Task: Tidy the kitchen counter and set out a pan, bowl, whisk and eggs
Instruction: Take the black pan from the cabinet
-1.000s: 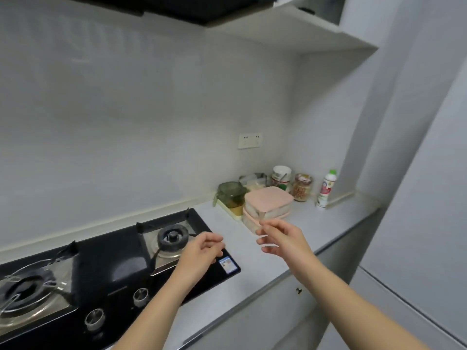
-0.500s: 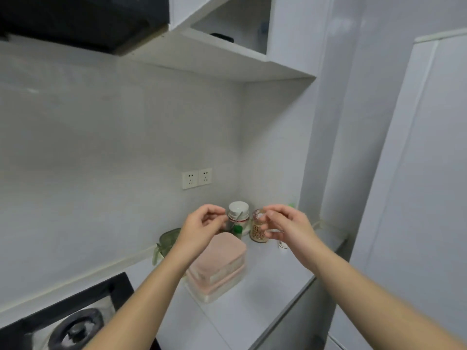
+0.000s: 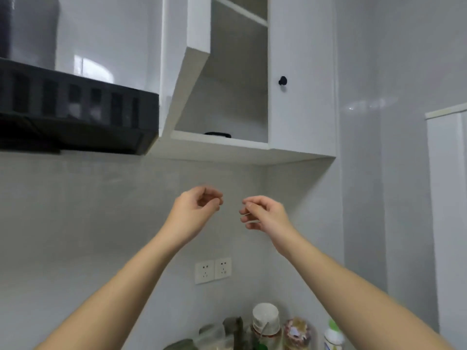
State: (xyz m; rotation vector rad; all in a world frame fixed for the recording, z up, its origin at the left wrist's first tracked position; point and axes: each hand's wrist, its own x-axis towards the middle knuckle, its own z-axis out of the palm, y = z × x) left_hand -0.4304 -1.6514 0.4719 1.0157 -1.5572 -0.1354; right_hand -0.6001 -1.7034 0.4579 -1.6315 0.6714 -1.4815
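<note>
Both of my arms are raised in front of the tiled wall, below an open white wall cabinet (image 3: 219, 141). My left hand (image 3: 195, 210) has its fingers loosely curled toward the thumb and holds nothing. My right hand (image 3: 262, 213) is a little to its right, fingers relaxed and half bent, also holding nothing. The hands are apart and touch nothing. A flat dark object (image 3: 217, 134) lies on the cabinet's lowest shelf; what it is cannot be told. No pan, bowl, whisk or eggs are in view.
The black range hood (image 3: 75, 109) juts out at upper left. The cabinet's right door (image 3: 300, 72) is closed, with a black knob (image 3: 282, 81). A double wall socket (image 3: 213, 270) sits below my hands. Jars (image 3: 265, 317) and a white bottle (image 3: 333, 335) stand at the bottom edge.
My view has tilted up from the hob and counter to the wall cabinet. Both hands have risen with it, keeping their loose pose, and the pink containers have dropped out of view.
</note>
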